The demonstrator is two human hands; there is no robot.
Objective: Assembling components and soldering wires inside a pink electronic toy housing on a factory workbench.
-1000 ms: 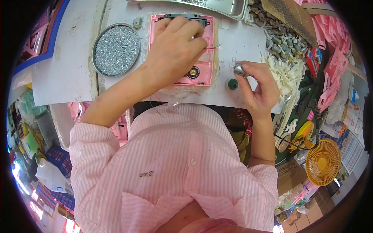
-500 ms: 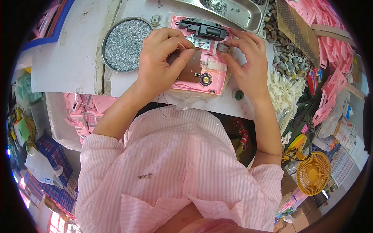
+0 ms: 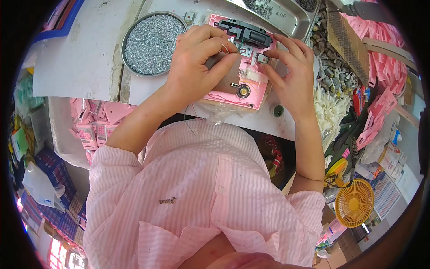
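Observation:
A pink plastic panel [image 3: 259, 99] lies on the table before me, with a black plastic mechanism [image 3: 246, 33] along its far end. A brown board and a small round black-rimmed part [image 3: 243, 91] sit in its near half. My left hand [image 3: 197, 60] is over the panel's left side, thumb and forefinger pinched on thin red and white wires [image 3: 225, 48]. At the right edge, my right hand [image 3: 293, 67] grips a small grey metal motor [image 3: 262, 58] between thumb and forefinger. The wire ends under my left fingertips are hidden.
A round metal bowl of screws [image 3: 152, 47] stands left of the panel. Behind is a steel tray [image 3: 286, 24]. Motors [image 3: 333, 71], white plastic pieces [image 3: 329, 107] and pink parts [image 3: 385, 103] are heaped at right. A small dark green pot [image 3: 278, 110] sits near the table's front edge.
The whole view has shifted slightly, so the table's things appear farther right. Both hands keep nearly the same places on the panel. A dark grey object now shows at the top right.

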